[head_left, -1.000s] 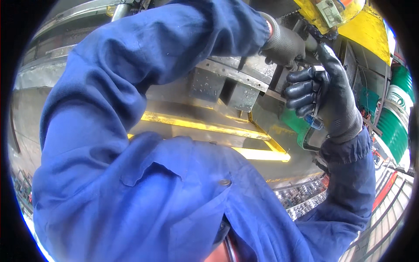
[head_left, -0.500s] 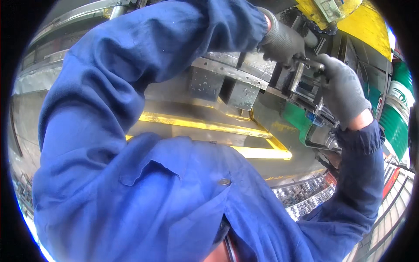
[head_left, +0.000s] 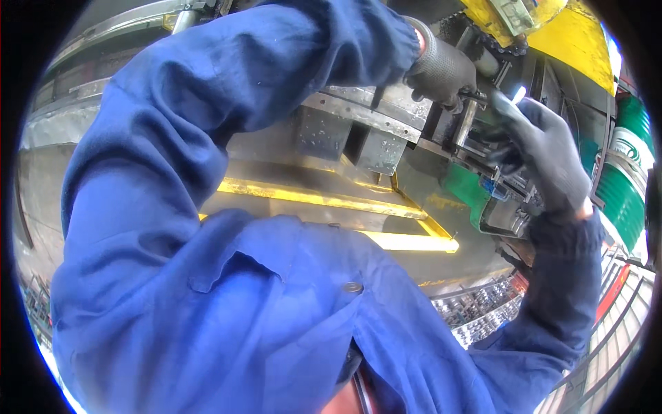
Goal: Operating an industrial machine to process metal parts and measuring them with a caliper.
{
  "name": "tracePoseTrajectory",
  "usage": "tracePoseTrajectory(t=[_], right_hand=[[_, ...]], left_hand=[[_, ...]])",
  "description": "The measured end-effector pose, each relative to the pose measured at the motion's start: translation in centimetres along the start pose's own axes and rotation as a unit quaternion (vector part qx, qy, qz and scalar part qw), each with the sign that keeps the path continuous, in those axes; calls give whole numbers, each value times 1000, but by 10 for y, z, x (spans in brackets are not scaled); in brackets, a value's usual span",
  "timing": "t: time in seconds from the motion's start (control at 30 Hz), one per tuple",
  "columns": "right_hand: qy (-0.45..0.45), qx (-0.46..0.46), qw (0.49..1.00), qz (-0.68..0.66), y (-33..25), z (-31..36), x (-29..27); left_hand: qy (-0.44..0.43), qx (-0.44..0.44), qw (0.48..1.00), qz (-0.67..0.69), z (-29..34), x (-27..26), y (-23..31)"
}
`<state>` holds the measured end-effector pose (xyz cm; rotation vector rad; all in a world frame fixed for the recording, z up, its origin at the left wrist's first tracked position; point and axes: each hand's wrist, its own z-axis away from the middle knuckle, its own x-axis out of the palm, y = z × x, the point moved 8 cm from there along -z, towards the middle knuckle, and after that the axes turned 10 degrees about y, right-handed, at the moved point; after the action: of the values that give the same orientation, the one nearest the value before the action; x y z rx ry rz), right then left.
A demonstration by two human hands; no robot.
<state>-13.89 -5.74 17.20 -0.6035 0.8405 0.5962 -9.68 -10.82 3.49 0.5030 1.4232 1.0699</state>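
Note:
My left hand (head_left: pixel 443 72), in a dark grey knit glove, is closed around the dark end of a short metal rod (head_left: pixel 519 95). The rod's bright tip shows beyond the fingers of my right hand (head_left: pixel 548 148); its middle is partly hidden, and I cannot tell what kind of tool or part it is. My right hand, also gloved, has its fingers apart. Its upper finger lies across or against the rod while the others hang loose below. Under both hands is a metal machine fixture (head_left: pixel 467 124) with a bright cylindrical bar.
A yellow machine part (head_left: pixel 576 41) stands above the hands. A drilled metal plate (head_left: pixel 365 117) lies left of the fixture, over a yellow frame (head_left: pixel 324 196). Green drums (head_left: pixel 624 176) stand at the right. Many small metal parts (head_left: pixel 476 307) lie lower right.
My right hand's fingers have loosened and spread from the rod, and the hand has shifted slightly down. The rod's bright tip has swung upward. My left hand has stayed nearly in place.

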Motion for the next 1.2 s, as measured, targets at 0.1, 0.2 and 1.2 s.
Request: tracePoseTrajectory(t=[0.1, 0.2, 1.2], right_hand=[[1, 6, 1000, -31, 6, -9, 7], [22, -58, 991, -120, 0, -13, 6], [-92, 106, 968, -209, 12, 6, 39]], left_hand=[[-5, 3, 1000, -3, -4, 0, -1], [-4, 15, 1000, 21, -5, -1, -4], [-10, -15, 999, 34, -2, -1, -4]])
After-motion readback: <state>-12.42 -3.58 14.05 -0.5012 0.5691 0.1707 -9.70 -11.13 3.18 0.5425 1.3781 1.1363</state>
